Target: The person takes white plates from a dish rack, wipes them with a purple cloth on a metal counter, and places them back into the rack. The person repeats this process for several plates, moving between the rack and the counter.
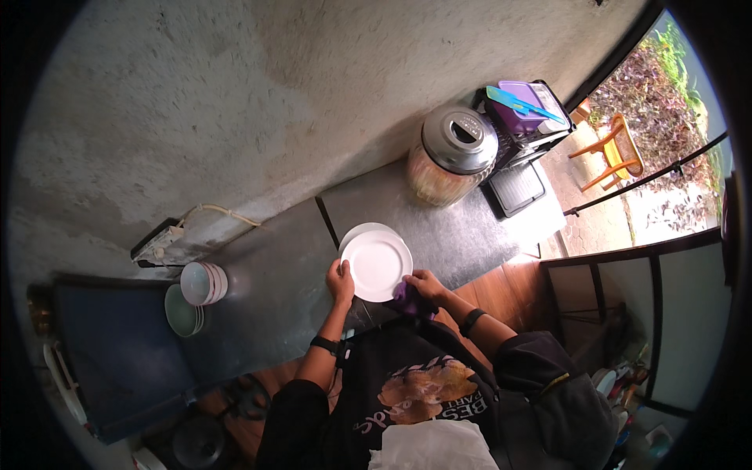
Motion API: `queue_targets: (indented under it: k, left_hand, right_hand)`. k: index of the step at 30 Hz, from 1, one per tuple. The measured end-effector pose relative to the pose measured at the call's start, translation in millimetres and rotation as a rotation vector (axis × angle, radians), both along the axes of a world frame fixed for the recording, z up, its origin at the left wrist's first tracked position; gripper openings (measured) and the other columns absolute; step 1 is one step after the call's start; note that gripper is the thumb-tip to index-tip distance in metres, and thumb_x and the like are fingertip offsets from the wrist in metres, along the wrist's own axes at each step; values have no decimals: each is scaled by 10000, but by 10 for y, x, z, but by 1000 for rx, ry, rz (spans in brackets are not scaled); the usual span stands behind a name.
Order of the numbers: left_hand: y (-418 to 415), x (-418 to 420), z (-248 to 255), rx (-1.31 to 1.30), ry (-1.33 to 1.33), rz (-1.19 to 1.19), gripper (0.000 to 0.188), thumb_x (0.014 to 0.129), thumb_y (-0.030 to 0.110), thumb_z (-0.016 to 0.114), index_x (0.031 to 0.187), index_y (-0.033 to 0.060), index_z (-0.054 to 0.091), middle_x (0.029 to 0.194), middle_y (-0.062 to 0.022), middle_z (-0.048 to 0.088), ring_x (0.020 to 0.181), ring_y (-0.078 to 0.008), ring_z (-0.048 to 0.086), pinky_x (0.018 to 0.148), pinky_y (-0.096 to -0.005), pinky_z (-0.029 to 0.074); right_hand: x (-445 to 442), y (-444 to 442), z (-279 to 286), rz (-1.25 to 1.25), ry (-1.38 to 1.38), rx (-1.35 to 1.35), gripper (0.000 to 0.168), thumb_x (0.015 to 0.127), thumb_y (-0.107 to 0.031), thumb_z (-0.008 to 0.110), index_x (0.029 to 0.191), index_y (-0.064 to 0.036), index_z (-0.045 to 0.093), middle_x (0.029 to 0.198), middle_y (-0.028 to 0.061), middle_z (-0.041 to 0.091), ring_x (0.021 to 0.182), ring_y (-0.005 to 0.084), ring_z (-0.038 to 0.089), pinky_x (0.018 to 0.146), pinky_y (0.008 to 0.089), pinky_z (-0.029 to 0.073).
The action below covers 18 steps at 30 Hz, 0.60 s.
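Note:
A white round plate (376,265) is held up before me. My left hand (341,284) grips its left edge, with the thumb near the rim. At the plate's lower right edge, my right hand (427,285) holds a purple cloth (406,298) against the rim. Behind the held plate, another white plate (368,228) shows only its far edge; whether it rests on the metal table or is held too, I cannot tell.
The metal table (264,299) runs along a rough wall. Stacked bowls (200,283) and green bowls (179,311) stand at the left. A large glass jar with a metal lid (452,158) and a black rack (523,144) stand at the right. An orange chair (617,154) is outside.

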State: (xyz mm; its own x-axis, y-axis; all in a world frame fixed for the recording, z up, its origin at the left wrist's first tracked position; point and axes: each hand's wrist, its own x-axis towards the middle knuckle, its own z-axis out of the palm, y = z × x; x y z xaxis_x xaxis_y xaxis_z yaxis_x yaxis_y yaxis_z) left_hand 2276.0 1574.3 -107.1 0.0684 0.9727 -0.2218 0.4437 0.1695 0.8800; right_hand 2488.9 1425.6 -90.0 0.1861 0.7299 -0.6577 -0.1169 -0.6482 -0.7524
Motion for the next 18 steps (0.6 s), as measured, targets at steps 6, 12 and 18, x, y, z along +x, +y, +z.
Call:
queue_targets:
  k: [6,12,18]
  left_hand:
    - [164,21,333,97,468,-218,371,896,383,640,786,30,671,737,-159,669,729,-389,653,640,-482,494]
    - [285,-4,345,196,627,-331,435,917,425,601,720,38,623,816,-162,681,758,-396,659,667,-504,509]
    - [381,-25,298,142,741,-373,433,925,451,574,767,60,673,857,-158,692,814,-392,673,698,-506,519]
  right_hand:
    - [122,61,-74,37,-44,-1,359,987,-262,590,1122,61,671,907,46,682,816,124,600,768,306,501]
    - [154,170,-149,63,-40,9,344,986,-257,594,1080,61,684,888,29,673,796,110,585,743,299,492]
    - [90,234,-209,39,-56,64,347,978,-260,591,1057,64,686,856,29,666,772,103,575,713,296,487]
